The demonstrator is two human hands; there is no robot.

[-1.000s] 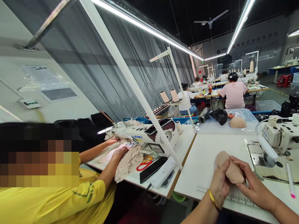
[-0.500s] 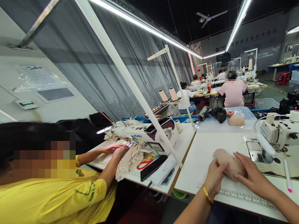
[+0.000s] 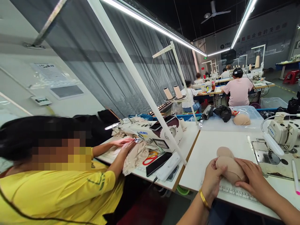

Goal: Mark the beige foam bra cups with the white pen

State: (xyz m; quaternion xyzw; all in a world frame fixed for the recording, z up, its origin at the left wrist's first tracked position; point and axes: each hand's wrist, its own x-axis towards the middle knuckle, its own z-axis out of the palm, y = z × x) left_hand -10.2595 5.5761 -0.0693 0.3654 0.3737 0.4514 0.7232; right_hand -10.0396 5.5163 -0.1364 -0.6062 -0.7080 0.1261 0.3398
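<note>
Grey curtain (image 3: 122, 78) filled the left background, sloping down behind the benches. Co-worker in a yellow shirt (image 3: 61, 197) sat at left, both hands at cloth under a JUKI sewing machine (image 3: 140, 129). White table (image 3: 208, 143) lay before the wearer, its left edge just beside the co-worker's bench. Second sewing machine (image 3: 278, 132) stood at the table's right side. Clear plastic tray (image 3: 256, 120) lay at the far edge, holding a black bundle (image 3: 223, 113) and a small stack of beige pieces (image 3: 241, 119). Ruler strip (image 3: 237, 191) ran along the near edge, partly covered by the hands.

Right hand (image 3: 254, 178): closed on the right side of the beige pads (image 3: 231, 167), fingers along the edge, thumb low. Left hand (image 3: 212, 176): clamped on their left side, thumb across the front. Pads were rounded and overlapping, one rising behind the front one, held above the table's near part, left of the second machine. White pen (image 3: 294, 175), pink-tipped, lay right of the right hand. Gold-coloured bracelet (image 3: 204, 199) circled the left wrist.
</note>
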